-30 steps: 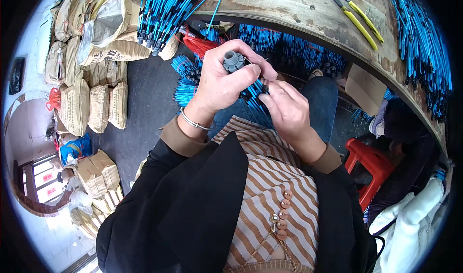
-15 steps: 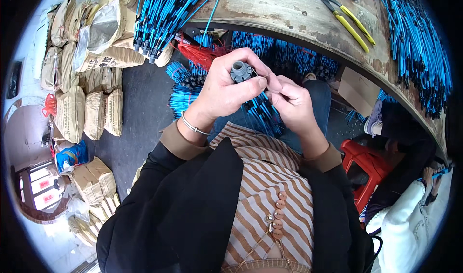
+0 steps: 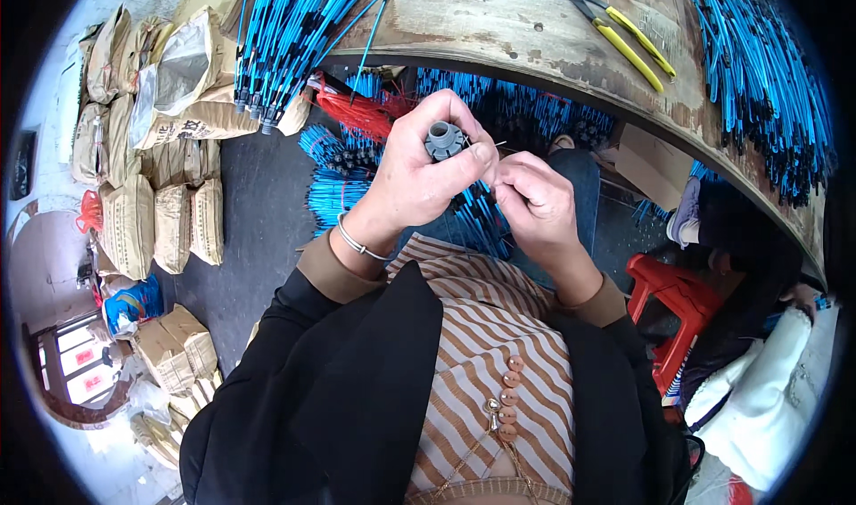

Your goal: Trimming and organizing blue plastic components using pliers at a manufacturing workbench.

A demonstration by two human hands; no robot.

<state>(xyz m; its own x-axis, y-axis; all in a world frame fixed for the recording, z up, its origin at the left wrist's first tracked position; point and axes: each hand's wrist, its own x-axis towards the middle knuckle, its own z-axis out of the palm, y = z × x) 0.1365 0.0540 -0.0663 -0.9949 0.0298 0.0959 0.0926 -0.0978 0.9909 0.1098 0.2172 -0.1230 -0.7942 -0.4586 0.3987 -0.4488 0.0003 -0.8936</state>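
A grey ribbed plastic fitting (image 3: 443, 139) with a round hollow end is gripped in my left hand (image 3: 419, 171), its open end facing up. Beside it, my right hand (image 3: 539, 204) is closed in a pinch, its fingertips close to the left ones. A thin wire-like strand (image 3: 499, 143) shows near the fingertips; what exactly the right fingers pinch is too small to make out. Below my hands, a bundle of blue rods with black parts (image 3: 481, 221) lies over my lap, partly hidden.
The wooden table (image 3: 473, 10) ahead carries yellow-handled pliers (image 3: 620, 37) and piles of blue rods (image 3: 762, 86). More bundles (image 3: 334, 188) lie on the floor below. Brown sacks (image 3: 129, 224) stand left. At right are a red stool (image 3: 669, 313) and a person in white (image 3: 758, 389).
My right hand has lowered slightly, its fingers curling in more tightly. The left hand keeps hold of the grey fitting. The whole view has shifted a little.
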